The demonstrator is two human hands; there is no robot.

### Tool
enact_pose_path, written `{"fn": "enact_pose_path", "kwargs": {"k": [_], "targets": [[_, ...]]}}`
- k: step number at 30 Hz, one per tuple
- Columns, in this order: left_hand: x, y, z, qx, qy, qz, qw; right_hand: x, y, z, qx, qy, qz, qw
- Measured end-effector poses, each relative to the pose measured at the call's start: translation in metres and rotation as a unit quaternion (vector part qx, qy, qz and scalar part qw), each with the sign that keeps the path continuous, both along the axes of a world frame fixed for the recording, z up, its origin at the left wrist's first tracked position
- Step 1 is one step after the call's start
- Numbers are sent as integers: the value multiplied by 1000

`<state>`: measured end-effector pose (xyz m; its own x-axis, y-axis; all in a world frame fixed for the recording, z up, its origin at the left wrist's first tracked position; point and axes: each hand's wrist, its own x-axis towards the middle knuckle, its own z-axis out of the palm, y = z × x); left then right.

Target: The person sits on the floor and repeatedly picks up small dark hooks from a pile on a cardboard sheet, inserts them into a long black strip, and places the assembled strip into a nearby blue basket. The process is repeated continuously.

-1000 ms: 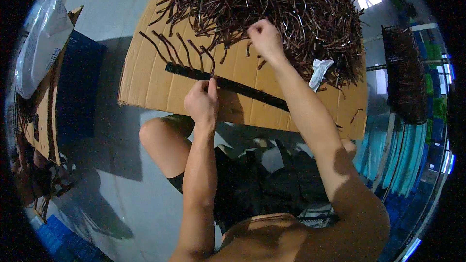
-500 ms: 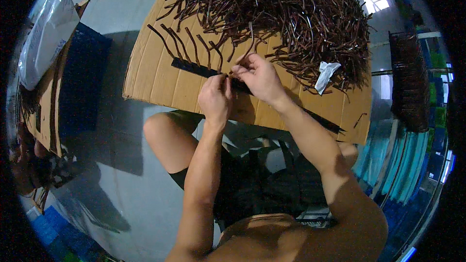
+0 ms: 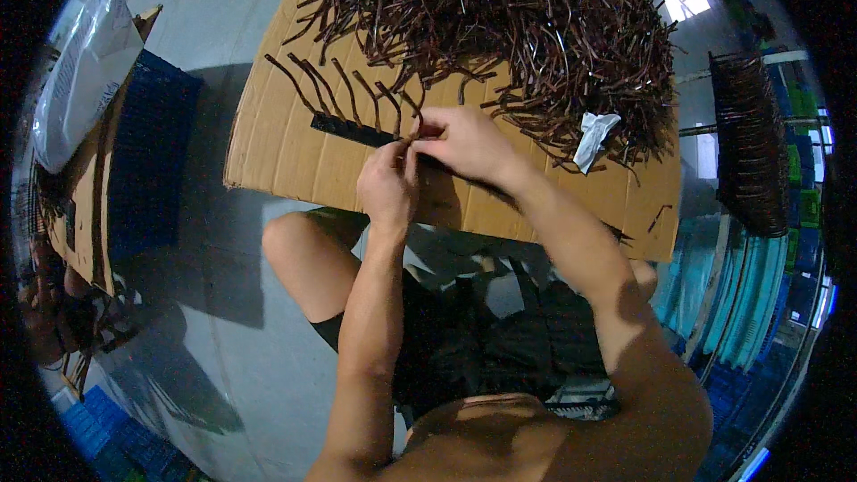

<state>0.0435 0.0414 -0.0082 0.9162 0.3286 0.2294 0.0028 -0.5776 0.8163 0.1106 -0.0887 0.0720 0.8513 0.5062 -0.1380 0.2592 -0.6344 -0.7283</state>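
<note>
A long black strip (image 3: 350,129) lies slantwise across the cardboard, with several brown, slender, bent pieces that look like eyeglass temples (image 3: 341,85) standing in a row along its left part. My left hand (image 3: 386,186) is closed around the strip near the last of the row, fingertips pinched together. Against it, my right hand (image 3: 473,145) pinches another brown temple (image 3: 420,100) at the strip, its curved end rising above the fingers. The fingers hide where that temple meets the strip. Beyond my hands spreads a big heap of loose temples (image 3: 536,31).
The cardboard sheet (image 3: 268,156) rests above my knees. A crumpled white paper (image 3: 595,138) lies on the heap's near right edge. At left stands a blue crate (image 3: 161,89) with a plastic bag (image 3: 80,80) beside it. A rack of similar brown pieces (image 3: 752,147) hangs at right.
My right hand has moved left and down to the strip, bringing its temple close beside the row. The left hand keeps its pinch there.
</note>
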Motion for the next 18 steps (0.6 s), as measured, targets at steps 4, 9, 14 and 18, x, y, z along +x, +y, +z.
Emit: {"fn": "enact_pose_path", "kwargs": {"k": [4, 9, 14, 18], "targets": [[7, 2, 17, -18, 53, 43, 998, 72, -15, -26, -60, -96, -190, 975], [2, -4, 16, -40, -3, 22, 999, 90, -9, -45, -257, -166, -163, 938], [-1, 0, 1, -4, -22, -9, 1000, 33, -4, -25, -10, -116, -138, 983], [3, -4, -1, 43, -72, -16, 996, -10, -8, -18, 211, 113, -181, 954]]}}
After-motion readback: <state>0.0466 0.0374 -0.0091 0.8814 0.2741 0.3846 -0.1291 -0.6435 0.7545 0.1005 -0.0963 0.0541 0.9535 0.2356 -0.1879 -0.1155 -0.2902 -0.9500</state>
